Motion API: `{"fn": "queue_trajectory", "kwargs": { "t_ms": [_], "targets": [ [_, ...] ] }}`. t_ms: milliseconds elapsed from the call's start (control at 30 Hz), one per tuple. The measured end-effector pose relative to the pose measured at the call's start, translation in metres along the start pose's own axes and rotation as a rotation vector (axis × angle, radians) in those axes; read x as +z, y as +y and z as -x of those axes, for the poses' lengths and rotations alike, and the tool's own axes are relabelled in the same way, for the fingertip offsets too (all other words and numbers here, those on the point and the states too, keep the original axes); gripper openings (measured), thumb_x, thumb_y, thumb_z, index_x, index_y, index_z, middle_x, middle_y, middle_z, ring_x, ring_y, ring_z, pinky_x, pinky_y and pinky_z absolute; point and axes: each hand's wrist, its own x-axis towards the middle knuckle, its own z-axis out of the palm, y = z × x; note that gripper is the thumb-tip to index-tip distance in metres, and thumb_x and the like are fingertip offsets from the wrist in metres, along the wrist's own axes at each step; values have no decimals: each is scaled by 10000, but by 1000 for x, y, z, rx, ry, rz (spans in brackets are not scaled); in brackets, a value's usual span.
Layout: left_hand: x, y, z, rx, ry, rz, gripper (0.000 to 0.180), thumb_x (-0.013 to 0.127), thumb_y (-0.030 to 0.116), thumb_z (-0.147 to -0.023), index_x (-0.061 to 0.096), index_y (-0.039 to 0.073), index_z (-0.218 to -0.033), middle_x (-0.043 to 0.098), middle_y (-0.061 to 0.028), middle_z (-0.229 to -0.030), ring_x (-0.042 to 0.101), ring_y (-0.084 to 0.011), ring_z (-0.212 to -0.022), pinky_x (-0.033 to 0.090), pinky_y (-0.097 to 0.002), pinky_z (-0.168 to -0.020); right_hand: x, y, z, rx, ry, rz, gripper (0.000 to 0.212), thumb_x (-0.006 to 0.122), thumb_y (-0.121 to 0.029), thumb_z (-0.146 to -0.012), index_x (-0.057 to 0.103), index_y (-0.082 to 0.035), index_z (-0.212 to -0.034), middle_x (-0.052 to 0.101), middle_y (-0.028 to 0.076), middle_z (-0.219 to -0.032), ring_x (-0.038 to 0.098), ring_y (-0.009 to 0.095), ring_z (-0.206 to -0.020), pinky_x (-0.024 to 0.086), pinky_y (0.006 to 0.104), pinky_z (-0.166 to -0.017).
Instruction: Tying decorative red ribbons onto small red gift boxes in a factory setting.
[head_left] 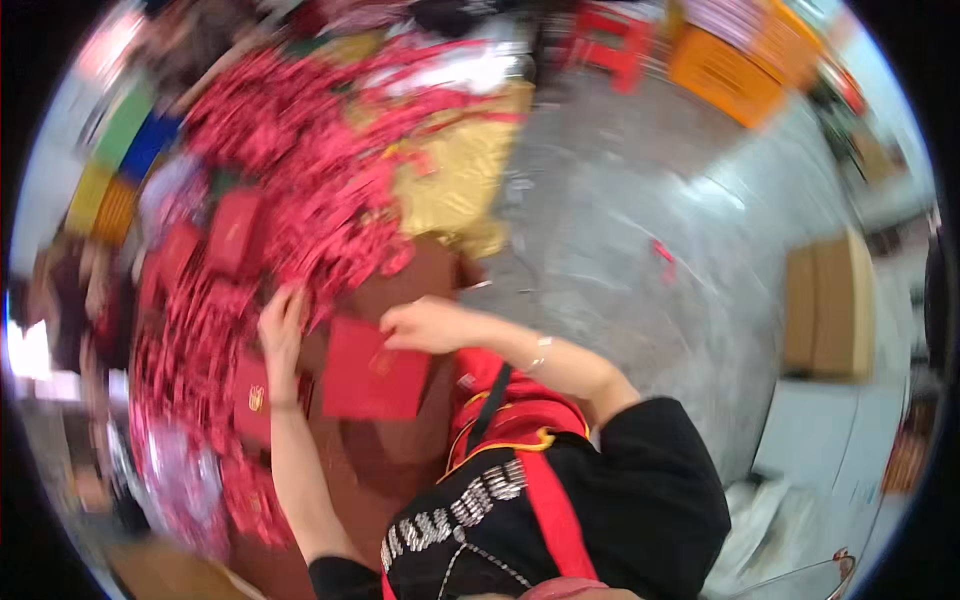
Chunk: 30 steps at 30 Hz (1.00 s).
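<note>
The picture is blurred by motion. My right hand [425, 325] pinches the top edge of a flat red card folder [372, 372] with a small gold mark, held just above a brown table [375, 470]. My left hand [281, 328] reaches up with its fingers against a big heap of red paper ornaments [300, 170]; whether it grips anything is unclear. A second red folder [250, 395] lies beside my left wrist. Other red folders [233, 232] lie in the heap to the upper left.
A gold sheet [460, 180] lies behind the heap. Grey floor [640, 230] spreads to the right, with an orange crate [725, 70], a red stool [612, 45] and a cardboard box [830, 310]. I wear a black top and red apron [510, 410].
</note>
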Motion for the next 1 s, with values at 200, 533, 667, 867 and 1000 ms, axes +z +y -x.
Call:
{"fn": "queue_trajectory", "kwargs": {
  "t_ms": [200, 533, 667, 867, 1000],
  "targets": [
    [-105, 51, 43, -228, 442, 327, 282, 514, 250, -930, 632, 59, -1102, 654, -40, -966, 624, -116, -761, 511, -242, -587, 31, -13, -74, -70, -354, 4, 265, 596, -215, -878, 578, -4, -1037, 643, 163, -966, 631, 263, -886, 480, 329, -757],
    [-96, 122, 65, 81, 646, 418, 133, 541, 121, -867, 619, 22, -911, 645, -69, -678, 627, -147, -573, 493, -287, -519, -8, -23, -103, -121, -814, 357, 593, 526, -410, -905, 478, 82, -1233, 513, 257, -1237, 474, 358, -1159, 347, 382, -1009],
    [-88, 102, 112, -122, 844, -24, 172, 554, 127, -799, 583, 57, -953, 639, -96, -670, 632, -261, -615, 487, -378, -580, 11, -17, -146, 58, -1089, -216, 618, 514, -144, -809, 295, 144, -1311, 235, 277, -1397, 176, 380, -1346, 102, 502, -1161],
    [-82, 76, 158, -256, 777, -30, 98, 637, 128, -753, 649, 55, -819, 658, -104, -750, 640, -259, -719, 489, -365, -623, 61, -14, -178, -248, -1072, 300, 361, 594, -263, -906, 558, 13, -1136, 601, 97, -922, 535, 186, -845, 440, 287, -782],
    [-81, 84, 169, -14, 865, -80, 124, 626, 105, -741, 643, 29, -837, 659, -118, -790, 634, -262, -737, 494, -370, -641, 77, 29, -185, -319, -990, -65, 225, 541, -101, -901, 533, 28, -1086, 580, 69, -1005, 526, 145, -902, 421, 269, -817]
  ]
}}
